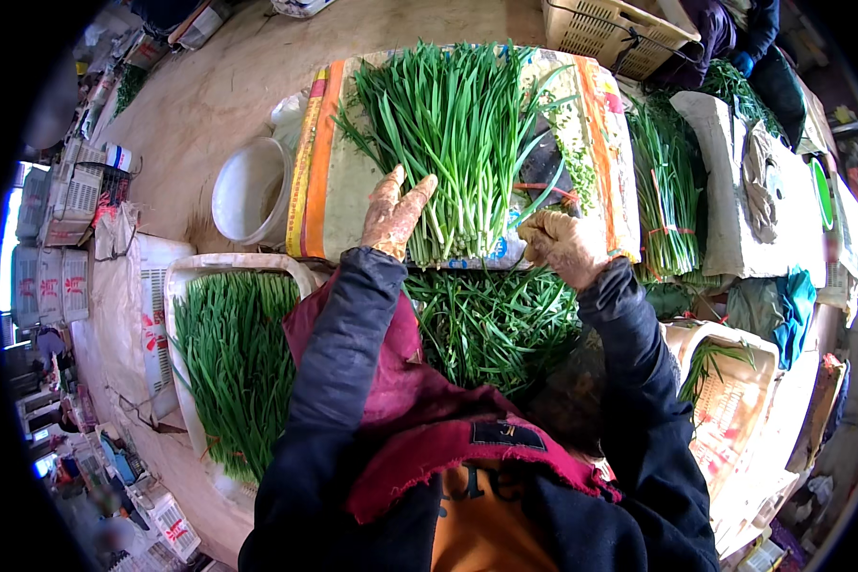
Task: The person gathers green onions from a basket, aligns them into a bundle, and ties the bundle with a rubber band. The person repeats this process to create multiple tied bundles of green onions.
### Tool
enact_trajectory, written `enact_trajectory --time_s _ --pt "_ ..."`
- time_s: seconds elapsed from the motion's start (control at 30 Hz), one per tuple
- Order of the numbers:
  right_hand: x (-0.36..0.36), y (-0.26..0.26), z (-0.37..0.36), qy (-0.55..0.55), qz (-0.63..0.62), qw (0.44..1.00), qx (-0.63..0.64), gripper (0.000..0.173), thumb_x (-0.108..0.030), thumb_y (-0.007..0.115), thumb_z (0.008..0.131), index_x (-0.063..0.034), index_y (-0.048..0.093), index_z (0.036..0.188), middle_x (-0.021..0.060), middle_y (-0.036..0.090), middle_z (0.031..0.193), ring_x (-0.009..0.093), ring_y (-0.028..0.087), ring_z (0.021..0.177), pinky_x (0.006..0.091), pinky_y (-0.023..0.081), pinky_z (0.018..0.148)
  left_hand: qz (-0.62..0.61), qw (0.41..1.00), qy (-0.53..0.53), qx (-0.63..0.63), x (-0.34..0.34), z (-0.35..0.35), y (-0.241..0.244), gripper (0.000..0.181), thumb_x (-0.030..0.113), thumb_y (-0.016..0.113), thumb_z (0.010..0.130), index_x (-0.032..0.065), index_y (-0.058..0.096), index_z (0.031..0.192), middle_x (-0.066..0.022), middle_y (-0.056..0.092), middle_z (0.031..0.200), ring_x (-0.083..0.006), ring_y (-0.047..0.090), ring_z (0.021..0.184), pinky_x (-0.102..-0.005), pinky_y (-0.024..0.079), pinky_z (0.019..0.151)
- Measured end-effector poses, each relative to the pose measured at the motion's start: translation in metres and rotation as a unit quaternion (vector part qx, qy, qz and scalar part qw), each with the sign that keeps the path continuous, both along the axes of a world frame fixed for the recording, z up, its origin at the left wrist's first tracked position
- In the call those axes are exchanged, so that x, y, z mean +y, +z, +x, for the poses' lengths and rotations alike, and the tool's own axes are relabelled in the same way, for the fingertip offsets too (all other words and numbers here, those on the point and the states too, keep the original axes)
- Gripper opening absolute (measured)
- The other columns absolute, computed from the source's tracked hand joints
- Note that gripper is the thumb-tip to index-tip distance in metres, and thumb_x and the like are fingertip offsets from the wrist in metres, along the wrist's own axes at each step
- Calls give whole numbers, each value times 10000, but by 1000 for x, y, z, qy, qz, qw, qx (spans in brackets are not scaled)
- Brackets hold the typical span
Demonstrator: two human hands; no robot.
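A spread of green leafy stalks, apparently garlic chives [465,150], lies on a sack-covered work surface [361,207], pale stem ends toward me. My left hand [398,213], in a stained glove, rests at the left side of the stems, fingers spread. My right hand [568,243], also gloved, is right of the stem ends with its fingers curled. One long leaf [552,182] runs down toward its fingertips; whether they pinch it is unclear. Just above this hand, a red tie [547,189] lies near a dark patch [541,161] on the surface.
Loose leaves [497,322] are heaped below the surface's near edge. A crate of chives [236,357] stands at left, near a white bucket [247,191]. Tied bunches [663,193] lie at right. Another person's gloved hand [743,64] is at upper right, beside a yellow crate [618,36].
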State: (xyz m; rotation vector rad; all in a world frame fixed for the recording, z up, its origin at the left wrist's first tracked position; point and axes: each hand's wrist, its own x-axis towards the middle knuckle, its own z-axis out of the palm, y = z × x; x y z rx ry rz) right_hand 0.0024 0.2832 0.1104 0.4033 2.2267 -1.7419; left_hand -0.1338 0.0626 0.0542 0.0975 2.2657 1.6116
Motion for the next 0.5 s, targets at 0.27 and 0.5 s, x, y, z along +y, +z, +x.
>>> enact_trajectory --time_s 0.27,0.5 --pt "1 -70 -24 -83 90 992 15 196 -150 503 839 -51 566 996 138 629 774 225 615 672 325 492 635 -70 989 -2 132 34 -3 -9 949 583 553 783 -89 205 1355 -294 226 1396 -332 193 1338 -330 153 1097" --pt "-45 -62 -37 -35 258 959 110 237 -148 540 825 -36 542 1033 174 627 824 323 618 776 389 479 671 -161 942 -5 296 64 12 -19 1119 450 763 627 -57 103 1375 -337 204 1374 -438 243 1279 -423 220 1063"
